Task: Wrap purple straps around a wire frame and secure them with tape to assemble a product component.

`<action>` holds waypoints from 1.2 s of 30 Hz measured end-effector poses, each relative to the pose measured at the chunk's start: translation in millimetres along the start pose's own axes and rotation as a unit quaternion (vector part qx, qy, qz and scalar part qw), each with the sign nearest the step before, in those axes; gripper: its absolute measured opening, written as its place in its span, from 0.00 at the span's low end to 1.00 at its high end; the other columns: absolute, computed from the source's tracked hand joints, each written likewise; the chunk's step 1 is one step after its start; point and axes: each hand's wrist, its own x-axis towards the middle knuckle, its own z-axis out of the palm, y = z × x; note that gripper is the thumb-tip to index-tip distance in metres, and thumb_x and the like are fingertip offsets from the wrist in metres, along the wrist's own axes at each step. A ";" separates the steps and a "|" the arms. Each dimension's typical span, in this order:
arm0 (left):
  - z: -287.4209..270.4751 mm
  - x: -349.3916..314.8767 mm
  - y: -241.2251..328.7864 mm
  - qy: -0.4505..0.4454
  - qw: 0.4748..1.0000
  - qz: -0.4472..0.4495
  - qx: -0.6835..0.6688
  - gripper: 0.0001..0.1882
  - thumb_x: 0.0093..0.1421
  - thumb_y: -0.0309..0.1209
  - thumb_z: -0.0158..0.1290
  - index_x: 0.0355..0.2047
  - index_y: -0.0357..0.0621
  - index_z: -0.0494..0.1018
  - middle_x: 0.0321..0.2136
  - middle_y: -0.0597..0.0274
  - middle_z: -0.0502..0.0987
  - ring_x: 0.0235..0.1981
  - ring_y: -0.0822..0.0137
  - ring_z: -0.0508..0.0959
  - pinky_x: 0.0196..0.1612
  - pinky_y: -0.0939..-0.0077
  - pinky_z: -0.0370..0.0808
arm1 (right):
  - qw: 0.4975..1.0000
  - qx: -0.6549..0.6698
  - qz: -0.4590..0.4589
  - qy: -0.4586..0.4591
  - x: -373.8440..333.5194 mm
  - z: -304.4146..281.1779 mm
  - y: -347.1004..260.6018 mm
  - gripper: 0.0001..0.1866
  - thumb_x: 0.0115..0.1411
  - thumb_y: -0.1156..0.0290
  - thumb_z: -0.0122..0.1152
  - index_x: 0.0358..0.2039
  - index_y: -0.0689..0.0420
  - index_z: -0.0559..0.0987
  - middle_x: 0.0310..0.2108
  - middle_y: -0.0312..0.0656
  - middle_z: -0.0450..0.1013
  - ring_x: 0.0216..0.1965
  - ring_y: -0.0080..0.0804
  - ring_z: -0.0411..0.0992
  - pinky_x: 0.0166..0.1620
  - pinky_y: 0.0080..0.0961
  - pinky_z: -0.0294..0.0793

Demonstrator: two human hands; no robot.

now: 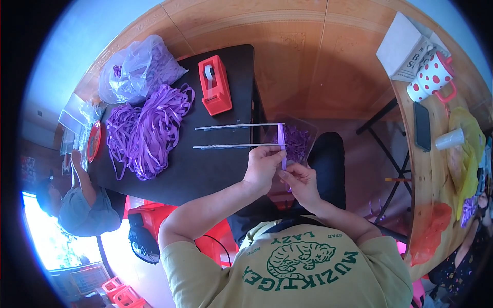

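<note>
Two thin metal rods (226, 147) lie parallel, reaching out past the right edge of the black table. A purple ribbon (281, 134) spans their right ends. My left hand (263, 167) is closed in a pinch on this ribbon at the end of the nearer rod. Just below and to its right, my right hand (303, 184) has thumb and fingers pressed together around the ribbon's lower length. Part of the ribbon is hidden by the fingers. Beneath the rod ends, a clear container (311, 134) holds more purple ribbon pieces.
On the black table (205, 177) are a large heap of purple ribbon (149, 133), a plastic bag of ribbon (138, 69) and a red tape dispenser (215, 87). A wooden table (431, 195) at right bears a phone (421, 127) and a dotted cup (430, 79). Other people sit at both sides.
</note>
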 end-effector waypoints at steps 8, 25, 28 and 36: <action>2.6 -1.9 5.6 -0.017 0.999 -0.033 -0.009 0.06 0.63 0.25 0.48 0.38 0.34 0.72 0.29 0.61 0.75 0.24 0.70 0.76 0.25 0.78 0.76 | 0.999 0.026 0.031 0.004 -6.4 -0.4 -1.5 0.04 0.61 0.76 0.57 0.30 0.61 0.77 0.23 0.31 0.71 0.21 0.10 0.63 0.24 0.10 0.59; -7.9 -31.8 40.6 -0.102 0.992 -0.069 0.006 0.07 0.64 0.28 0.48 0.37 0.37 0.72 0.29 0.61 0.75 0.28 0.70 0.76 0.34 0.77 0.74 | 0.811 -0.431 -0.391 0.065 44.4 -40.4 -56.9 0.12 0.45 0.82 0.64 0.33 0.61 0.78 0.28 0.41 0.70 0.29 0.37 0.69 0.33 0.29 0.68; -4.3 -37.0 46.7 -0.085 0.993 -0.077 -0.003 0.06 0.63 0.26 0.48 0.35 0.36 0.72 0.27 0.60 0.75 0.27 0.70 0.76 0.31 0.79 0.74 | 0.723 -0.485 -0.490 -0.038 62.5 -26.8 -74.5 0.20 0.36 0.78 0.67 0.35 0.58 0.79 0.29 0.38 0.68 0.27 0.33 0.67 0.28 0.29 0.63; -9.8 -47.2 56.4 -0.114 0.989 -0.095 0.005 0.08 0.65 0.29 0.47 0.38 0.37 0.71 0.27 0.61 0.75 0.25 0.69 0.76 0.32 0.77 0.74 | 0.706 -0.477 -0.514 -0.099 72.9 -9.7 -75.6 0.17 0.37 0.73 0.64 0.32 0.60 0.78 0.27 0.38 0.66 0.25 0.35 0.66 0.27 0.29 0.64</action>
